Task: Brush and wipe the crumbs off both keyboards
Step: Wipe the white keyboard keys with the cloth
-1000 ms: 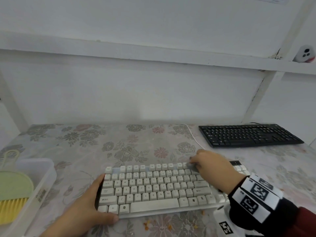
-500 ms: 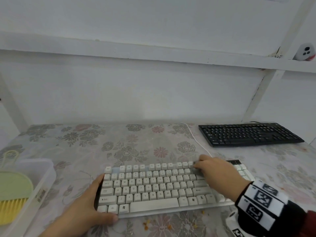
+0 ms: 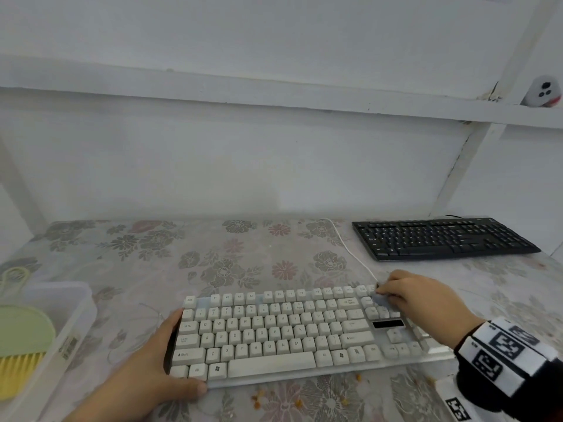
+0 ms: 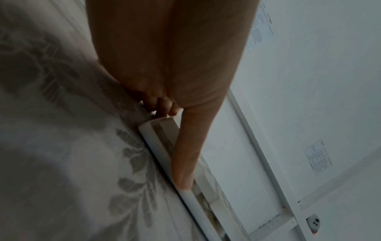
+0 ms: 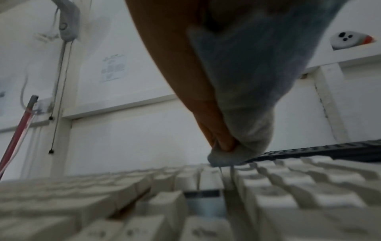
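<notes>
A white keyboard (image 3: 274,333) lies on the flowered tablecloth near me. My left hand (image 3: 152,370) grips its left end, with the thumb along the front edge and the fingers curled at the corner (image 4: 163,106). My right hand (image 3: 384,292) pinches a grey-blue cloth (image 5: 243,97) and presses it on the keys at the keyboard's top right. A black keyboard (image 3: 438,239) lies at the back right, apart from both hands. Orange crumbs (image 3: 259,397) dot the cloth in front of the white keyboard.
A clear plastic box (image 3: 73,324) at the left edge holds a green brush with yellow bristles (image 3: 21,339). The white keyboard's cable (image 3: 350,248) runs back toward the wall. A shelf crosses the wall above.
My right hand has slid the cloth to the right along the top rows, from the middle keys to the right-hand block. My left hand has stayed on the keyboard's left end.
</notes>
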Tool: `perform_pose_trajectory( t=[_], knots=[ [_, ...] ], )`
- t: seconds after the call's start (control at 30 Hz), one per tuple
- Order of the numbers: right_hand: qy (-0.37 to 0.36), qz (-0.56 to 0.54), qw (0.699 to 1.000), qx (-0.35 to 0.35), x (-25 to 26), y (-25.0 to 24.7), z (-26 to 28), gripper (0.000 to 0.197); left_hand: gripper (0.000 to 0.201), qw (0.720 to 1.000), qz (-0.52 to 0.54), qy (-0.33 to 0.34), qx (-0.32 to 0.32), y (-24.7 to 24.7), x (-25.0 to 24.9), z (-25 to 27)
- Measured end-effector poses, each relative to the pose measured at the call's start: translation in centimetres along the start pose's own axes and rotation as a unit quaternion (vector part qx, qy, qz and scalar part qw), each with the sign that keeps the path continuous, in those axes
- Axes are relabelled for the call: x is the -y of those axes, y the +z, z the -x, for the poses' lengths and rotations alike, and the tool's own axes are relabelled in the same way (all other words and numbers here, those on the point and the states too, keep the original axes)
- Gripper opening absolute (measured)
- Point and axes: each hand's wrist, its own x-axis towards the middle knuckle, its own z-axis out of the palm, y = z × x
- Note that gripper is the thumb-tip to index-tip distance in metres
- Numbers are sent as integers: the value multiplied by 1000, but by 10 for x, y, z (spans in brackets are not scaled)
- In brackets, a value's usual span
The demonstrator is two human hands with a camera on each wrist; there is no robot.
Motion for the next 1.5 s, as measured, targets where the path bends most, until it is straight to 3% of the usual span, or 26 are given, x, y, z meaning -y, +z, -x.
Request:
perform_pose_trajectory(
  t=[0.17, 0.37, 0.63, 0.83, 1.07, 1.3, 1.5],
  knots=[
    [37, 45, 998, 13, -8, -9, -4, 29, 92, 1000, 13, -7, 2, -2, 2, 0],
    [-44, -45, 998, 8, 14, -4, 6, 29, 93, 1000, 7, -2, 3, -2, 3, -1],
    [67, 18, 998, 6, -37, -7, 5, 27, 95, 1000, 9, -8, 9, -4, 6, -2],
    [21, -50, 998, -2, -29, -1, 11, 22, 101, 1000, 11, -2, 15, -6, 7, -1],
    [98, 34, 995, 0, -65, 2, 7, 25, 111, 999, 24, -2, 32, -9, 5, 1],
    [15, -53, 999, 0, -29, 0, 10, 25, 109, 999, 21, 4, 31, -8, 6, 1],
    [114, -7, 993, -26, -74, 8, 15, 23, 110, 999, 18, 3, 32, -8, 6, 2]
  ],
)
